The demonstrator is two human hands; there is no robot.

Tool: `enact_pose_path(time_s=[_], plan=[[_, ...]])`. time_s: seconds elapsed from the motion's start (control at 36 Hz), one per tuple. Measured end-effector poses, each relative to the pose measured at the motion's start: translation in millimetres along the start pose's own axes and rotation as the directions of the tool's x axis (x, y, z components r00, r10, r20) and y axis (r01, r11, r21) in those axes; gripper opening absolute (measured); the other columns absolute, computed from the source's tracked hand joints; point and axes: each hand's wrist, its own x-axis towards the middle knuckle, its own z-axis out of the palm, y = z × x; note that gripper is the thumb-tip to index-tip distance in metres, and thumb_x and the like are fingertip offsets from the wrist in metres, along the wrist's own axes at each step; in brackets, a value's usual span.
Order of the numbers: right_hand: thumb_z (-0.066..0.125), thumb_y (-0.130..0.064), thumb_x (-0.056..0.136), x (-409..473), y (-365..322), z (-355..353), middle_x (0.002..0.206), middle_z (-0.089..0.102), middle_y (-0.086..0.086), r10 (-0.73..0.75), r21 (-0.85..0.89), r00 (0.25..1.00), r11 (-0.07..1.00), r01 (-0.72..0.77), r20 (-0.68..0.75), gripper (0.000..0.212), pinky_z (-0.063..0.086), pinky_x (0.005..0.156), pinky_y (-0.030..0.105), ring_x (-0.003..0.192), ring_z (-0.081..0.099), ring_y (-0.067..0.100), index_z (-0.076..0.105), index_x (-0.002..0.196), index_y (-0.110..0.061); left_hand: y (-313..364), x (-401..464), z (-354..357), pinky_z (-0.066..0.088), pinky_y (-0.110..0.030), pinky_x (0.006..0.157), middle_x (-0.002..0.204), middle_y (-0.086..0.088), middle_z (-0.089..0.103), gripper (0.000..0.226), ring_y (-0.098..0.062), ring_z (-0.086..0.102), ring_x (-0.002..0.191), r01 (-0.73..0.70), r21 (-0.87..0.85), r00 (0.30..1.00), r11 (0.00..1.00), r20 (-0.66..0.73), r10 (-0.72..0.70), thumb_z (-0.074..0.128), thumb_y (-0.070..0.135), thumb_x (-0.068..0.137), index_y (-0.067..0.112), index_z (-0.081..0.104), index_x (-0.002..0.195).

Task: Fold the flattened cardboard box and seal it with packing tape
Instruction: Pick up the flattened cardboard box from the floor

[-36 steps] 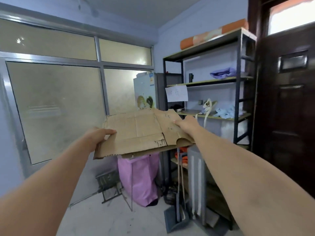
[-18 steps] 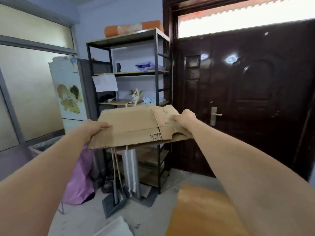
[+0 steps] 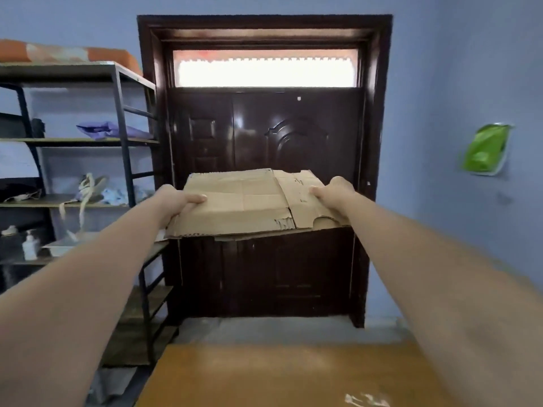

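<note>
The flattened cardboard box (image 3: 249, 201) hangs in open air above the table (image 3: 264, 374), arms outstretched; left hand (image 3: 173, 202) and right hand (image 3: 335, 190) clamp its side edges.

Flattened cardboard box (image 3: 246, 201): brown, creased, torn near edge, held roughly level in air.

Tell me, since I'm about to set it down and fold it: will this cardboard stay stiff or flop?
Probably fairly stiff: the cardboard spans flat between the left hand and right hand without sagging. Likely light, as it is held at arm's length by its edges. The near edge looks torn and creased, so it may bend there first.
</note>
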Motion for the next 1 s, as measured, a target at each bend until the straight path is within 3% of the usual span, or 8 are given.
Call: enact_pose_path(time_s=[0.11,0.19,0.31,0.42,0.56,0.75,0.92,1.0], plan=[[0.052,-0.04,0.092,13,61,-65,0.104,0.051,0.006,0.023,-0.028,0.998,0.999,-0.025,-0.062,0.041,0.039,0.074,0.033,0.089,0.049,0.023,0.051,0.115,-0.006,36,-9,84,0.04,-0.03,0.055,0.101,-0.011,0.06,0.06,-0.021,0.056,0.075,-0.042,-0.01,0.997,0.999,0.061,0.042,0.079,0.035,0.073,0.0,0.053,0.114],[0.052,-0.04,0.093,13,108,-107,0.111,0.055,0.01,0.063,-0.049,0.992,0.996,-0.069,-0.105,0.038,0.039,0.075,0.032,0.09,0.05,0.023,0.053,0.111,-0.006,61,-16,141,0.047,-0.035,0.065,0.106,-0.012,0.061,0.068,-0.026,0.06,0.085,-0.044,0.023,0.989,0.999,0.143,0.04,0.08,0.041,0.067,0.004,0.053,0.118],[0.055,-0.036,0.092,8,168,-166,0.129,0.052,0.015,0.155,-0.054,0.969,0.984,-0.169,-0.194,0.049,0.039,0.082,0.03,0.112,0.052,0.029,0.049,0.125,-0.001,98,-29,226,0.052,-0.04,0.072,0.103,-0.013,0.061,0.074,-0.03,0.061,0.087,-0.088,0.032,0.967,0.996,0.242,0.078,0.082,0.042,0.063,0.005,0.051,0.118],[0.053,-0.033,0.094,3,226,-227,0.138,0.047,0.02,0.23,-0.068,0.934,0.964,-0.257,-0.272,0.051,0.038,0.097,0.032,0.125,0.045,0.034,0.046,0.131,0.002,133,-47,317,0.047,-0.034,0.061,0.096,-0.012,0.06,0.065,-0.026,0.059,0.08,-0.141,0.0,0.928,0.99,0.347,0.132,0.08,0.039,0.067,0.002,0.053,0.113],[0.054,-0.033,0.093,-6,302,-297,0.137,0.047,0.018,0.324,-0.06,0.869,0.927,-0.371,-0.374,0.051,0.038,0.09,0.031,0.124,0.046,0.033,0.045,0.131,0.0,167,-70,431,0.053,-0.04,0.078,0.104,-0.012,0.062,0.07,-0.029,0.063,0.09,-0.171,-0.059,0.867,0.984,0.465,0.178,0.082,0.041,0.063,0.003,0.053,0.114],[0.054,-0.036,0.093,-3,397,-383,0.124,0.052,0.014,0.419,-0.03,0.779,0.873,-0.487,-0.466,0.048,0.036,0.069,0.029,0.091,0.047,0.024,0.047,0.123,0.0,216,-102,576,0.048,-0.031,0.061,0.1,-0.011,0.064,0.072,-0.025,0.063,0.082,-0.173,-0.134,0.774,0.976,0.594,0.219,0.083,0.041,0.062,0.002,0.055,0.116],[0.053,-0.035,0.094,21,462,-448,0.102,0.047,0.009,0.454,-0.05,0.733,0.833,-0.551,-0.506,0.044,0.033,0.063,0.028,0.085,0.044,0.021,0.048,0.12,0.0,256,-121,684,0.039,-0.028,0.051,0.086,-0.008,0.057,0.055,-0.018,0.053,0.067,-0.155,-0.182,0.719,0.971,0.653,0.237,0.078,0.03,0.074,0.0,0.052,0.112],[0.053,-0.036,0.093,41,485,-480,0.098,0.045,0.007,0.44,-0.068,0.732,0.833,-0.55,-0.521,0.04,0.032,0.057,0.028,0.081,0.044,0.02,0.049,0.112,-0.002,275,-121,723,0.04,-0.028,0.053,0.101,-0.012,0.06,0.061,-0.021,0.056,0.074,-0.148,-0.195,0.706,0.97,0.666,0.241,0.078,0.031,0.074,-0.002,0.052,0.117]])
